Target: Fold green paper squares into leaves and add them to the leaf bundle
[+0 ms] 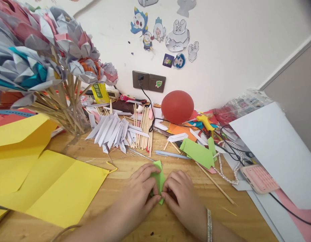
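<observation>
A small piece of green paper (159,178) stands partly folded between my hands, low over the wooden table. My left hand (142,186) grips its left side, with fingers curled over the upper part and the thumb near the lower end. Pinching the lower right edge is my right hand (179,190), fingers bent and a beaded bracelet on the wrist. My fingers hide part of the folds. Beyond them lie more green paper strips (198,153) in a loose stack, and a light blue pen (172,154).
Yellow paper (70,188) covers the left side. Folded white paper pieces (111,131), wooden sticks (145,129) and a red balloon (177,106) line the back. Paper flowers (27,64) stand at left. A yellow glue gun (206,123), pearl string (227,179) and pink device (260,178) are right.
</observation>
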The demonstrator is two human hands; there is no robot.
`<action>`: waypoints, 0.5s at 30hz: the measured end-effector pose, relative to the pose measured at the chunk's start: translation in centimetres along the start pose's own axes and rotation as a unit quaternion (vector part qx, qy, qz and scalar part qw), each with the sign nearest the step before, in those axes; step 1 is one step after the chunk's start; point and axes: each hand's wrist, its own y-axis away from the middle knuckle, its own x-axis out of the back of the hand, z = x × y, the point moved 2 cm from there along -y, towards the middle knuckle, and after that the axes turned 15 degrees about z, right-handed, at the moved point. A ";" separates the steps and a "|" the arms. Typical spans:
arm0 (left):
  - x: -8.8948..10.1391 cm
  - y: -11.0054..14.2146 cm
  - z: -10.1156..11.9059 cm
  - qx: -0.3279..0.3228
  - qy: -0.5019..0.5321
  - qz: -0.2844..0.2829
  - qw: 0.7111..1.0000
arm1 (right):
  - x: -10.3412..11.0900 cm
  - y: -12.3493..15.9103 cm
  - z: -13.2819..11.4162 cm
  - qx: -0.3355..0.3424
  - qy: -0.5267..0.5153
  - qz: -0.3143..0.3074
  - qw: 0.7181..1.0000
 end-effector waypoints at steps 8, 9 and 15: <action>-0.3 0.4 -0.3 -0.007 -0.028 -0.003 1.000 | -0.3 0.0 0.0 -0.007 0.002 0.008 1.000; -0.3 0.4 -0.3 -0.009 -0.031 -0.002 0.999 | -0.3 0.0 0.0 -0.008 0.004 0.007 1.000; -0.5 0.5 -0.3 -0.012 -0.043 0.007 0.999 | 0.2 -0.2 0.2 0.002 -0.023 -0.011 1.000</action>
